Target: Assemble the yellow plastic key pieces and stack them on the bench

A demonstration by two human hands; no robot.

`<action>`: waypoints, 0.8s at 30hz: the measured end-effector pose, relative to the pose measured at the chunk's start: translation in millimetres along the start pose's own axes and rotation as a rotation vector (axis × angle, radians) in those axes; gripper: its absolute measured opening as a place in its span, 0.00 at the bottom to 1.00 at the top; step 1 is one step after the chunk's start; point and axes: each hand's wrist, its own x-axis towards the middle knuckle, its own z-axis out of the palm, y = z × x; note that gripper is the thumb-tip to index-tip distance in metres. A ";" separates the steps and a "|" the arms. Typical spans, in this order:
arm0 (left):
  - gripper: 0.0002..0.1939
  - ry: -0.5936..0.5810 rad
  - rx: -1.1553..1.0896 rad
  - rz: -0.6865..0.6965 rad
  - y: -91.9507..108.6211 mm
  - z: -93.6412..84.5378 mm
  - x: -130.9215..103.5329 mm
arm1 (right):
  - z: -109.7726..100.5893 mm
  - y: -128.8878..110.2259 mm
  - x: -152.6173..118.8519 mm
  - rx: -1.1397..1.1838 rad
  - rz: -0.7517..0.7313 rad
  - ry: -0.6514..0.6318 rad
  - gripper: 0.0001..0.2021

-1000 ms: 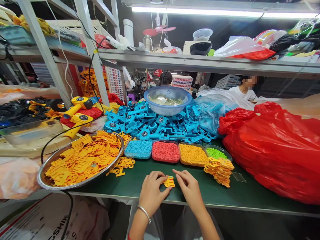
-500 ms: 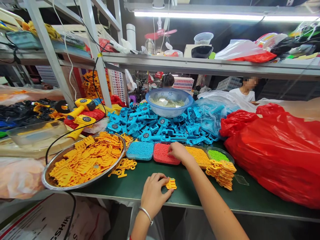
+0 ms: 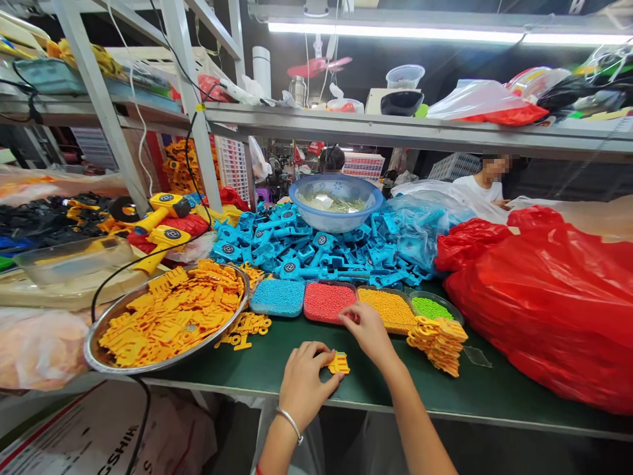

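My left hand (image 3: 307, 376), with a bracelet on its wrist, grips a small yellow plastic piece (image 3: 339, 363) between thumb and fingers, low over the green tabletop. Coloured spots show in the slots of that piece. My right hand (image 3: 368, 332) is closed in a pinch just in front of the tray of red beads (image 3: 329, 300). A bit of red shows at its fingertips; how many beads are held I cannot tell. Beside the red tray stand trays of blue beads (image 3: 277, 297), yellow beads (image 3: 388, 309) and green beads (image 3: 429, 307).
A metal bowl of yellow pieces (image 3: 244, 300) stands at left, with loose yellow parts (image 3: 244, 330) beside it. Stacked yellow pieces (image 3: 438, 346) lie at right by a big red bag (image 3: 548, 310). Behind are piled blue parts (image 3: 316, 254) and a blue basin (image 3: 336, 218).
My right hand has drawn back out of the red bead tray, toward me and slightly right. My left hand and the yellow piece have stayed in place.
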 end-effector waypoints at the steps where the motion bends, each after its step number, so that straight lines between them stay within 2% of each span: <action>1: 0.11 0.002 0.005 0.001 -0.1 0.0 0.0 | 2.2 0.9 -12.7 0.077 0.011 -0.001 0.09; 4: 0.11 -0.008 0.014 0.012 -0.6 0.3 0.3 | 11.6 3.2 -44.2 0.254 0.084 -0.019 0.08; 6: 0.11 -0.013 0.013 0.011 -1.0 0.4 0.5 | 16.8 3.1 -55.8 0.294 0.139 -0.028 0.07; 17: 0.12 -0.026 0.013 0.006 0.0 -1.4 0.4 | 14.9 4.4 -60.8 0.380 0.179 -0.056 0.07; 20: 0.13 -0.019 0.012 0.002 -0.6 -0.9 0.7 | 16.2 8.5 -63.2 0.470 0.191 0.003 0.12; 24: 0.12 -0.004 0.010 0.013 -1.7 0.5 0.7 | 6.1 15.9 -58.0 0.520 0.189 0.169 0.17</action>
